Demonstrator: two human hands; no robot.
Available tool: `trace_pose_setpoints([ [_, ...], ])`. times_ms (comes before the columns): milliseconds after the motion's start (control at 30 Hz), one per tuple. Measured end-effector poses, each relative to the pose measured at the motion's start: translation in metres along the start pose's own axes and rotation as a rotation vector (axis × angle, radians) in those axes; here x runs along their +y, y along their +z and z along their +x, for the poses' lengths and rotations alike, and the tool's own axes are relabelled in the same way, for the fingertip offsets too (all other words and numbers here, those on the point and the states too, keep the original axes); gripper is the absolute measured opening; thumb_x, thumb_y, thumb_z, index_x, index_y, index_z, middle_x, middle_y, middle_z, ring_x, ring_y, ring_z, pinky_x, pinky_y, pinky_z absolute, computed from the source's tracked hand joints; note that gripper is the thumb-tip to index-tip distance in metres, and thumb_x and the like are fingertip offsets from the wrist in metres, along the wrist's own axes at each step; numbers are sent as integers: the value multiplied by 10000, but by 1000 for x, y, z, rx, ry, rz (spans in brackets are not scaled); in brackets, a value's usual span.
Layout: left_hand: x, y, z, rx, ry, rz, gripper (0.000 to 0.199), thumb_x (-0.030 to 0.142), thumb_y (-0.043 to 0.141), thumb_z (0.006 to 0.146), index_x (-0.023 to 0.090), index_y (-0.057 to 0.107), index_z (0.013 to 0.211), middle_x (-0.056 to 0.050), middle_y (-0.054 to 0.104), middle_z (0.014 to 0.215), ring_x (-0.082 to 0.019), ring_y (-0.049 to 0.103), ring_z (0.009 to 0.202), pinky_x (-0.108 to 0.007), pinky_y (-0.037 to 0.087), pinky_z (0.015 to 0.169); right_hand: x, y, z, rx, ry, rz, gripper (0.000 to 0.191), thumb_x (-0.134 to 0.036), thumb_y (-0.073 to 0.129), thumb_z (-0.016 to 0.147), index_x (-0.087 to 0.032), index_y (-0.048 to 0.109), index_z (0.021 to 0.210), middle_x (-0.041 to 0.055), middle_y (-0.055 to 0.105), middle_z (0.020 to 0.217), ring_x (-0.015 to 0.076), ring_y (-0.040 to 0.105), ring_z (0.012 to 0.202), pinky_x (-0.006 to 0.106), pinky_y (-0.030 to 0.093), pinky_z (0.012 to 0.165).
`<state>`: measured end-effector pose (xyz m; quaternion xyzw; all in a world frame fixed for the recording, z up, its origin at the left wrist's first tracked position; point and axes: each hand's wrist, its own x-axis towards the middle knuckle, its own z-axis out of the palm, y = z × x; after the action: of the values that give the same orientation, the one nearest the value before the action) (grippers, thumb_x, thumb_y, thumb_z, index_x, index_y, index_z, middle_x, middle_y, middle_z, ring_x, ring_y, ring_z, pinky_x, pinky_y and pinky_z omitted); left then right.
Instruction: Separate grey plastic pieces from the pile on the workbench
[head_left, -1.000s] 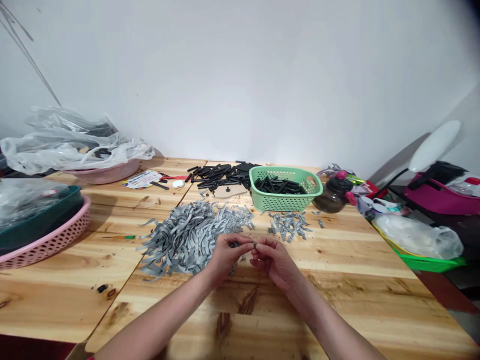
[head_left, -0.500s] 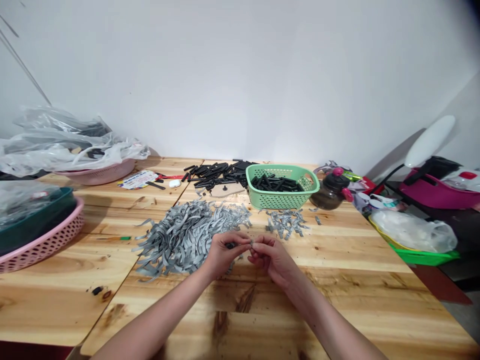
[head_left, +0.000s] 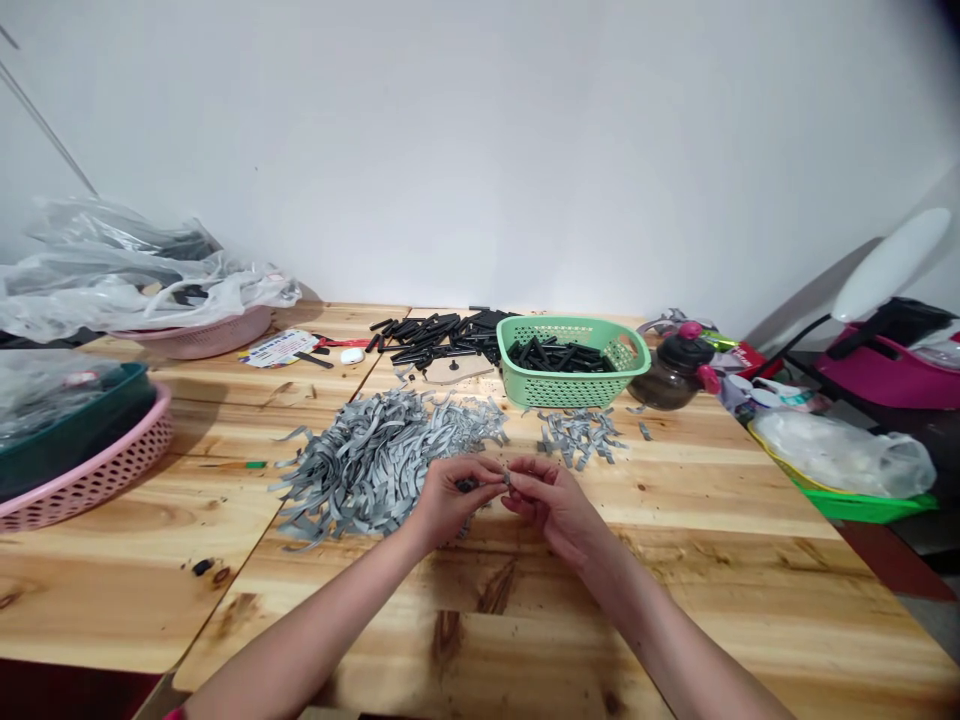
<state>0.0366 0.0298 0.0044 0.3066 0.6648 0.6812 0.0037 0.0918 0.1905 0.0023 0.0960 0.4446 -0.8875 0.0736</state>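
Going left to right, clock face centred on where the fingertips meet: at about 10 o'clock there's the big pile of grey strips [head_left: 375, 465], flat on the bench [head_left: 720, 500] and all tangled together. They look thin, light and soft-ish, so I'd guess they bend easily and cling to their neighbours — pick one by a loose end at the edge, not from the middle. Black sticks [head_left: 442, 330] lie loose around 11; those look straight and stiffer, probably light too, and might roll. Then the left hand [head_left: 448, 498], its fingers pinched narrow on one side of a small grey piece [head_left: 507, 479], with something dark in the curl of the hand that I can't make out. That piece sits right between the two hands, just above the bench. It's tiny and looks like next to no weight, so I doubt it'd break, but it could easily ping out of a sloppy grip — fingertips on opposite ends seems right. The right hand [head_left: 556, 505] has its fingers closed in on the other side. Past that, the green basket [head_left: 574, 390] with more black sticks is near 1, and short grey bits [head_left: 579, 437] are scattered around 2.
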Motion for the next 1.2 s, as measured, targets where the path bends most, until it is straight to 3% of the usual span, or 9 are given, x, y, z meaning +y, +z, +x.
trace_pose_setpoints([
  [200, -6, 4, -3, 26, -325, -219, 186, 218, 847, 604, 138, 679, 604, -32, 683, 622, -119, 606, 574, -218, 460, 585, -1, 0, -1, -74, -109, -220, 304, -346, 830, 674, -179, 727, 906, 28, 666, 907, 130, 634, 769, 252, 599, 626],
  [333, -13, 9, -5, 17, -557, -489, 294, 255, 897, 514, 122, 652, 606, -11, 635, 569, -97, 542, 515, -204, 392, 518, -1, 1, -1, -104, -149, -252, 258, -345, 819, 679, -168, 678, 802, -7, 591, 773, 98, 575, 641, 219, 561, 525],
  [567, -9, 9, -5, -12, -630, -646, 277, 233, 902, 503, 106, 673, 593, -27, 632, 588, -95, 558, 551, -200, 392, 537, 3, 5, -4, -68, -240, -322, 273, -398, 720, 784, -164, 581, 797, -12, 518, 732, 73, 512, 577, 177, 488, 493],
  [733, -3, 4, -2, 52, -775, -709, 346, 256, 907, 503, 106, 608, 591, 78, 405, 444, 15, 217, 356, -156, 102, 349, -1, 4, -9, -139, -458, -561, 217, -258, 633, 848, -235, 509, 1024, 13, 551, 889, 124, 552, 800, 218, 539, 643],
  [800, -2, 3, -1, 61, -801, -733, 359, 251, 903, 516, 111, 587, 610, 108, 307, 435, 21, 152, 362, -142, 71, 345, -1, 6, -11, -147, -556, -718, 268, -203, 659, 806, -244, 532, 1039, 33, 545, 1001, 141, 546, 900, 221, 542, 683],
  [867, -2, 2, -1, 60, -810, -742, 356, 240, 899, 526, 112, 584, 632, 110, 305, 452, 22, 150, 371, -131, 82, 343, 0, 7, -12, -118, -616, -808, 150, -210, 674, 796, -216, 594, 924, 49, 547, 1025, 149, 550, 915, 218, 541, 674],
  [967, -2, 3, -2, 51, -814, -752, 342, 239, 898, 535, 110, 601, 647, 112, 294, 452, 20, 149, 376, -128, 88, 342, 1, 6, -9, -67, -562, -679, 104, -278, 681, 817, -191, 628, 839, 56, 578, 971, 153, 573, 877, 228, 554, 645],
  [1100, -2, 4, -2, 13, -822, -712, 328, 248, 898, 534, 99, 679, 728, 94, 375, 465, 24, 165, 372, -133, 80, 341, 0, 2, -3, -58, -349, -441, 289, -353, 706, 796, -197, 645, 1032, 39, 610, 893, 138, 588, 767, 228, 567, 557],
  [1200, 0, 6, -2, 8, -831, -680, 314, 244, 904, 507, 99, 679, 671, 59, 469, 483, 23, 210, 362, -143, 88, 338, 0, 2, -2, -48, -307, -434, 234, -364, 729, 771, -167, 682, 889, 26, 631, 804, 111, 581, 661, 219, 557, 537],
])
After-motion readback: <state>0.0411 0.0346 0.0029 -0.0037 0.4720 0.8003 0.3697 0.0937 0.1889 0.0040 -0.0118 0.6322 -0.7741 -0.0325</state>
